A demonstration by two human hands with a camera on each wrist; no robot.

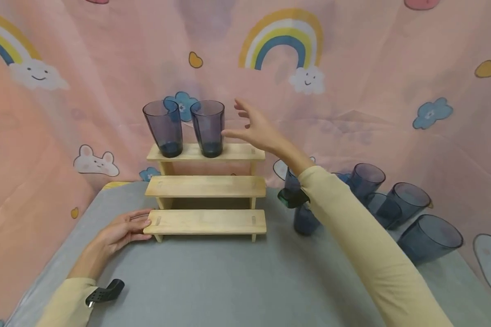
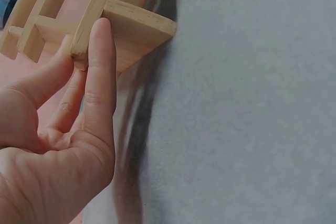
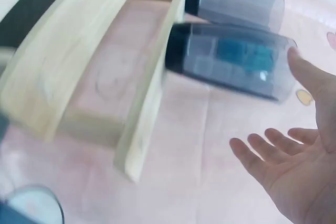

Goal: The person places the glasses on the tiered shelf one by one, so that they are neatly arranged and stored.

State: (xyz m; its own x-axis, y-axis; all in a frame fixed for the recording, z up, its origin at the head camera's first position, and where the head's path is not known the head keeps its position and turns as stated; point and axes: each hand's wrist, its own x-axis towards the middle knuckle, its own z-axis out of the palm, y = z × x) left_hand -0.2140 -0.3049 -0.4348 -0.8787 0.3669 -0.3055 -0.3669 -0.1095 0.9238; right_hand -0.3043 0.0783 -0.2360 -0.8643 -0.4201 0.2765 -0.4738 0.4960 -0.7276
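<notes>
A three-tier wooden stand [image 1: 206,186] stands on the grey cloth, with two purple-tinted glasses on its top step: a left glass [image 1: 163,129] and a right glass [image 1: 209,129], both upright. At the left end of the lowest step, my left hand [image 1: 116,234] pinches the board; the left wrist view has its thumb and fingers [image 2: 101,72] on opposite sides of the wood. My right hand [image 1: 255,127] is spread just right of the right glass, holding nothing. In the right wrist view the thumb [image 3: 307,72] lies near that glass's rim; whether it touches I cannot tell.
Several more tinted glasses are grouped on the right of the table, among them a front glass [image 1: 429,238] and a back glass [image 1: 366,179]; my right sleeve [image 1: 352,231] partly hides others. A pink patterned curtain [image 1: 372,91] hangs behind the stand.
</notes>
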